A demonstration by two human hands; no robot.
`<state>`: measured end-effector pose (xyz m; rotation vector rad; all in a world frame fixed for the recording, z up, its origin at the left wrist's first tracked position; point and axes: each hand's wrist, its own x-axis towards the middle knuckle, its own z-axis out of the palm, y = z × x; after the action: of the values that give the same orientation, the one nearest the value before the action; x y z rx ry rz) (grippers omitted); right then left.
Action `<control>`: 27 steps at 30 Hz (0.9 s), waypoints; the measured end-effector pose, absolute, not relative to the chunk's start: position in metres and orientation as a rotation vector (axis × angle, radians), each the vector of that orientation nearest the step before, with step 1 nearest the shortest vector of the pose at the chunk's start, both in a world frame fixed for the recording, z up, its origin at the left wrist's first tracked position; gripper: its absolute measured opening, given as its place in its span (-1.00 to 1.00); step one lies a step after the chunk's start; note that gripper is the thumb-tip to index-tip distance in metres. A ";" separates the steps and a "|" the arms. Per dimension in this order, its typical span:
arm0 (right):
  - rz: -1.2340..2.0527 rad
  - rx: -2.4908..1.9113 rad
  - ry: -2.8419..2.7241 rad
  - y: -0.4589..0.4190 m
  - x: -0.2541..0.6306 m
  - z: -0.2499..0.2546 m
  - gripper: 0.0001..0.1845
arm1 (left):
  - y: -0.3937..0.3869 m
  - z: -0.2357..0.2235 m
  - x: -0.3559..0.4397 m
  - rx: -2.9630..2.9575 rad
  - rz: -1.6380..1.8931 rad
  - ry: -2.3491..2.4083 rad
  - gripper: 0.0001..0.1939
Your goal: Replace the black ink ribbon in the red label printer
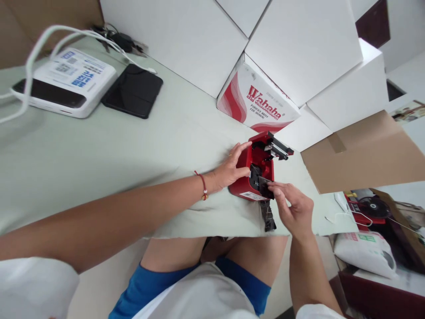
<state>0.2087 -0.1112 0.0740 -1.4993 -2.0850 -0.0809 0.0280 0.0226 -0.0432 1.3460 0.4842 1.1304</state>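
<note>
A small red device (257, 170) with black and metal parts on top sits near the front edge of a pale green table (133, 146). My left hand (230, 168) grips its left side, thumb and fingers pressed against the red body. My right hand (294, 208) pinches a black strip or strap (267, 212) that runs from the device's black middle part down over the table edge. A red cord bracelet is on my left wrist.
White cartons and a red-and-white box (259, 102) are stacked behind the device. A white gadget with labels (66, 82), white cables and a black pad (133, 91) lie at far left. An open cardboard box (361, 153) and bags are at right.
</note>
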 end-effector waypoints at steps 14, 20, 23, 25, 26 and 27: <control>0.646 -2.275 -2.368 0.010 0.191 0.100 -0.57 | 0.021 -0.033 0.024 1.435 1.071 0.610 -0.20; 0.337 -2.241 -2.174 -0.019 0.193 0.110 -0.70 | 0.022 -0.036 0.026 1.418 1.110 0.585 -0.22; 0.264 -2.223 -1.993 -0.050 0.216 0.135 -0.56 | 0.022 -0.036 0.025 1.424 1.090 0.589 -0.22; 0.288 -2.230 -1.866 -0.071 0.240 0.151 -0.45 | 0.022 -0.035 0.023 1.417 1.065 0.596 -0.21; 0.310 -2.234 -1.809 -0.080 0.254 0.157 -0.43 | 0.021 -0.035 0.023 1.411 1.056 0.597 -0.22; 0.337 -2.247 -1.754 -0.087 0.268 0.160 -0.43 | 0.021 -0.034 0.022 1.403 1.047 0.598 -0.22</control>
<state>0.2676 -0.0873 0.1598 -2.2470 -1.7537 0.3370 0.0220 0.0210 -0.0340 1.4027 0.5980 1.0472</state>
